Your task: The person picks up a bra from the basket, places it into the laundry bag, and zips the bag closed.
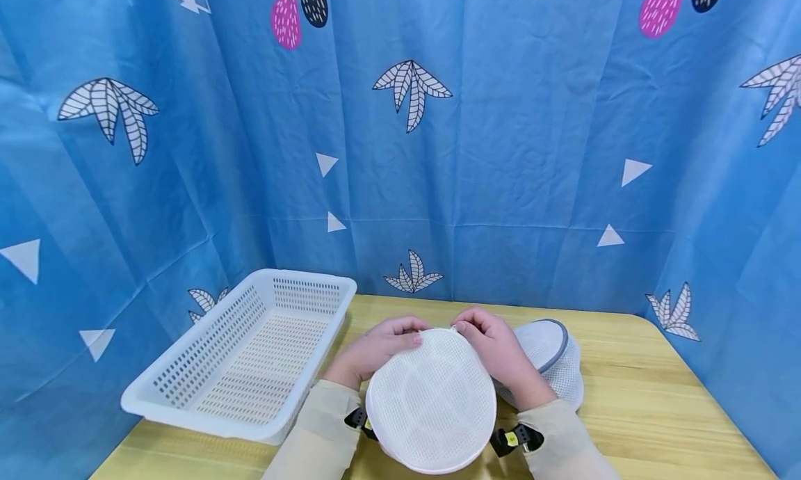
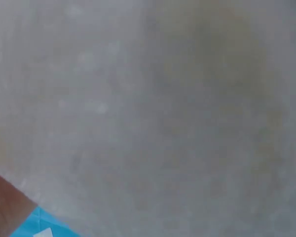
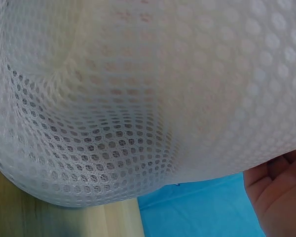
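A round white mesh laundry bag point(image 1: 432, 400) hangs between my two hands, its flat circular face toward the head camera. My left hand point(image 1: 384, 348) pinches the bag's upper edge, with the thumb lying on the near side. At the top of the rim, my right hand point(image 1: 494, 348) pinches the edge beside a small light tab, perhaps a zipper pull. White mesh point(image 3: 123, 128) fills most of the right wrist view, where part of the right hand point(image 3: 281, 192) shows at the corner. Blurred pale mesh point(image 2: 148, 118) covers nearly all of the left wrist view.
A second mesh laundry bag point(image 1: 566, 376) with a grey rim lies on the wooden table point(image 1: 638, 396), partly behind the right forearm. To the left stands a white plastic basket point(image 1: 350, 292) with slotted walls. A blue patterned curtain point(image 1: 500, 153) surrounds the table.
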`<action>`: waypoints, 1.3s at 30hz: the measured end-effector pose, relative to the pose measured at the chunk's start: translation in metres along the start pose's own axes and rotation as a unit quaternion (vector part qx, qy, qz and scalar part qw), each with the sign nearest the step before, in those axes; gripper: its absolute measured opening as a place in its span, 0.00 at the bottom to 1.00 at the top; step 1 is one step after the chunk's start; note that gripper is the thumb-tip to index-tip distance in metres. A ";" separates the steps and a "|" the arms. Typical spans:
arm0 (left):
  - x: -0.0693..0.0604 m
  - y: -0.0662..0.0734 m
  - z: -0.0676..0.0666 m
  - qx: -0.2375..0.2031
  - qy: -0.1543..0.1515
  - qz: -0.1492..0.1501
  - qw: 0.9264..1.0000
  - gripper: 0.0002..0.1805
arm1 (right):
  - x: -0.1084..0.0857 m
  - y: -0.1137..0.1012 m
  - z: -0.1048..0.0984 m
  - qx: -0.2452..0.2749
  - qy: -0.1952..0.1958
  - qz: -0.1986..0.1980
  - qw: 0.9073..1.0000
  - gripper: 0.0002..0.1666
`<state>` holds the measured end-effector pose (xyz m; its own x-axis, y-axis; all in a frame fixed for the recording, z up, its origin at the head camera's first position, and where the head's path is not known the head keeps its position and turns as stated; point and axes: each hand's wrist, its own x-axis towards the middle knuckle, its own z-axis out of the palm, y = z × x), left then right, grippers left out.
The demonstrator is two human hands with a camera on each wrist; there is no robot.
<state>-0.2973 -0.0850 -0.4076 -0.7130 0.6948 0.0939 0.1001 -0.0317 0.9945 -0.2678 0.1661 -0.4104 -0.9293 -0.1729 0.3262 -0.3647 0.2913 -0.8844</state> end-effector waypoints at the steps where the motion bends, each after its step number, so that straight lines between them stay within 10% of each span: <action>1: 0.000 0.000 0.001 0.002 0.001 -0.002 1.000 0.20 | 0.000 0.000 0.000 -0.003 0.000 0.001 1.000 0.12; 27: -0.001 -0.002 -0.002 0.022 0.081 -0.004 0.996 0.16 | -0.001 -0.004 -0.004 -0.076 0.048 -0.008 0.996 0.10; 35: -0.001 -0.003 -0.007 -0.020 0.153 0.003 0.988 0.17 | -0.002 -0.005 -0.011 -0.064 0.084 0.016 0.994 0.12; 39: -0.002 -0.002 -0.007 -0.012 0.135 0.004 0.991 0.18 | -0.001 -0.005 -0.012 -0.059 0.092 0.023 0.994 0.13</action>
<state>-0.3015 -0.0914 -0.4097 -0.8719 0.4776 0.1083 0.0925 -0.0565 0.9941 -0.2654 0.1761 -0.4030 -0.9361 0.0142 0.3513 -0.3158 0.4057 -0.8577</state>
